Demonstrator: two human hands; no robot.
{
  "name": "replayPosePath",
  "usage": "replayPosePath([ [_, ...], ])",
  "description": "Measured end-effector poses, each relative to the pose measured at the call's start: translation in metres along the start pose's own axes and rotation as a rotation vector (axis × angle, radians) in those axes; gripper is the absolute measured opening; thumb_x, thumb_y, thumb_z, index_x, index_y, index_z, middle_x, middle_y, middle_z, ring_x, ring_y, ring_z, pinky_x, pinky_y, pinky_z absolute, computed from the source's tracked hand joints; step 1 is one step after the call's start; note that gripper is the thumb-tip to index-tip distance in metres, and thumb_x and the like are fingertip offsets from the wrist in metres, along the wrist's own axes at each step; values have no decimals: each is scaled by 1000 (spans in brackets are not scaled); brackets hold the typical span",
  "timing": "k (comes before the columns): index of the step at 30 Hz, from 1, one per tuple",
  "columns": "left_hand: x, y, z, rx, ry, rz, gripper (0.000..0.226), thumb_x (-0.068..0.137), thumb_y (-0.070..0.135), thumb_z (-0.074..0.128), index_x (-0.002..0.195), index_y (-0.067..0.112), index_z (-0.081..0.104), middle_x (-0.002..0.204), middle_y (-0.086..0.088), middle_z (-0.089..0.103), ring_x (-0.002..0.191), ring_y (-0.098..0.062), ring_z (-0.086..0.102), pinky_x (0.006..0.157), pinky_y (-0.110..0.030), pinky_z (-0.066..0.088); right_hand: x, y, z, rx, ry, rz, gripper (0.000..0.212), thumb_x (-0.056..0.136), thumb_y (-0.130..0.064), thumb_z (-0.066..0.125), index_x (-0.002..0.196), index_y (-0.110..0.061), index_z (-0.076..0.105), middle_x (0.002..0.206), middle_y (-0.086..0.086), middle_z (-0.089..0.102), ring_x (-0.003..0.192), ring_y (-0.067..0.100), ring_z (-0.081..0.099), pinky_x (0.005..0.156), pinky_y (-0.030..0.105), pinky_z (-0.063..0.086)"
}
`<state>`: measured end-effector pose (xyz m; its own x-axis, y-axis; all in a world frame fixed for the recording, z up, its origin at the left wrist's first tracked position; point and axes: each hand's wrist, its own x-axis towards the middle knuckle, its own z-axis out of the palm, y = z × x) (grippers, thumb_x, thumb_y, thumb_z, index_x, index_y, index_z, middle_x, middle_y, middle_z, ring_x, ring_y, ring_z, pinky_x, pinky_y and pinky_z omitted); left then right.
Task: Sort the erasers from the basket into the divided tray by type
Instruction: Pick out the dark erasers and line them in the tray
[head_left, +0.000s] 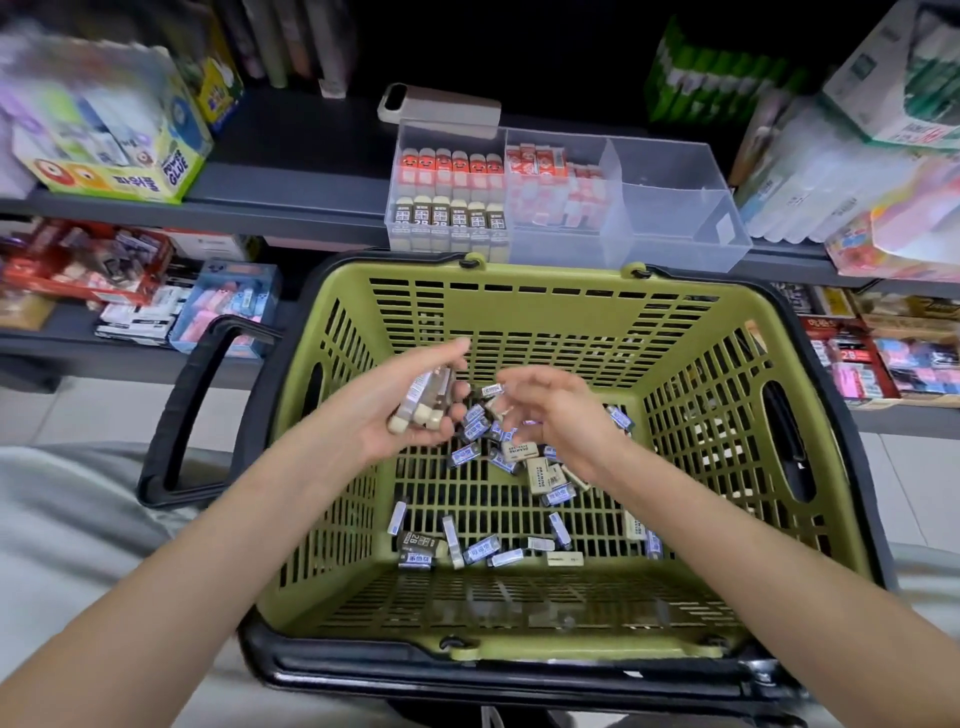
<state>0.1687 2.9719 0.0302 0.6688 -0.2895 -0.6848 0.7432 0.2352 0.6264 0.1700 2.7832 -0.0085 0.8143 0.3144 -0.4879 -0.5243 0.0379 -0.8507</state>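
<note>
Basket: the basket (519, 312) is olive-green hard plastic. Its walls and floor are cut through with rows of slots, and it has a black rim and black loop handles.
In the basket: loose erasers (498, 457) lie scattered on the slotted floor. They are small rectangular blocks, most in blue-and-white paper sleeves, a few in cream sleeves with dark print, and one in a brown sleeve marked 2B near the front. They point every which way, and the thickest heap is under the hands.
Tray: the tray (675, 171) is clear, glossy plastic with upright dividers. It stands on the dark shelf (291, 208) just beyond the basket's far rim.
In the tray: the left compartment holds a back row of red-sleeved erasers (449, 166) and a front row of brown-sleeved erasers (449, 218), all standing on end side by side. The middle compartment holds red-and-white erasers (540, 166), also on end.
Left hand: the left hand (379, 415) is palm up above the basket. Its grip is clamped round a bunch of held erasers (423, 405) with brown and pale sleeves and bare cream ends.
Held erasers' axis: their long axes lie parallel, running from the palm up toward the fingertips, with the cream ends nearest the wrist.
Right hand: the right hand (566, 415) hovers just beside the left over the heap, fingers loosely bent and blurred. Whether its grip is apart or holds an eraser cannot be told.
Nearby: a cardboard glue box (119, 156) sits on the shelf to the left.
</note>
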Motion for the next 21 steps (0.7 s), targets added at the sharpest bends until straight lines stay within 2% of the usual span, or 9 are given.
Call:
replayPosePath([
  [2,-10,8,-13,-90,-30,41,37,68,41,73,86,9,66,69,-6,63,50,-14,56,42,-23,47,6,34,6,-603,-126,76,18,90,-9,58,108,-8,61,88,13,66,63,15,58,55,23,52],
  [3,-14,11,-19,-150,-46,59,37,69,44,72,82,10,68,69,-6,62,51,-15,56,43,-23,48,10,54,10,-880,-253,117,30,90,-17,61,119,-9,57,100,14,66,70,15,59,63,24,51],
  [4,-18,14,-24,-219,-66,75,39,69,47,71,80,9,70,70,-6,61,53,-15,57,45,-25,50,13,71,14,-1090,-377,142,43,89,-24,62,129,-12,51,112,14,64,81,17,61,71,25,47],
  [6,-24,18,-31,-340,-119,110,45,68,50,70,85,8,70,72,-6,61,57,-17,59,52,-31,55,19,96,24,-1296,-527,144,60,87,-38,62,139,-18,42,123,11,60,105,23,59,79,24,38],
  [9,-31,21,-38,-357,-189,201,44,67,44,74,92,8,66,76,-6,60,60,-17,61,57,-33,57,27,119,36,-1317,-560,123,63,85,-50,61,137,-20,44,125,12,58,116,28,53,83,28,39],
  [12,-34,20,-40,-376,-248,271,51,48,31,92,87,9,68,75,-6,59,59,-15,58,49,-26,52,30,133,47,-1354,-517,69,52,84,-44,63,126,-15,52,114,11,61,107,27,56,83,32,44],
  [15,-31,16,-42,-390,-222,298,43,55,24,88,89,9,65,75,-5,57,58,-14,56,45,-22,47,33,137,49,-1284,-492,82,43,84,-36,66,118,-11,57,108,13,65,94,24,60,83,30,47],
  [18,-28,17,-42,-269,-124,325,38,59,24,78,91,11,62,72,-4,59,56,-14,57,44,-21,46,32,113,39,-1129,-421,68,33,85,-34,66,108,-10,63,96,6,67,71,10,55,65,23,46],
  [21,-27,16,-37,23,21,340,25,64,25,80,82,17,66,69,-1,61,52,-12,57,46,-22,47,25,63,26,-770,-371,78,20,83,-35,68,93,-18,65,67,-6,57,48,3,46,45,14,38],
])
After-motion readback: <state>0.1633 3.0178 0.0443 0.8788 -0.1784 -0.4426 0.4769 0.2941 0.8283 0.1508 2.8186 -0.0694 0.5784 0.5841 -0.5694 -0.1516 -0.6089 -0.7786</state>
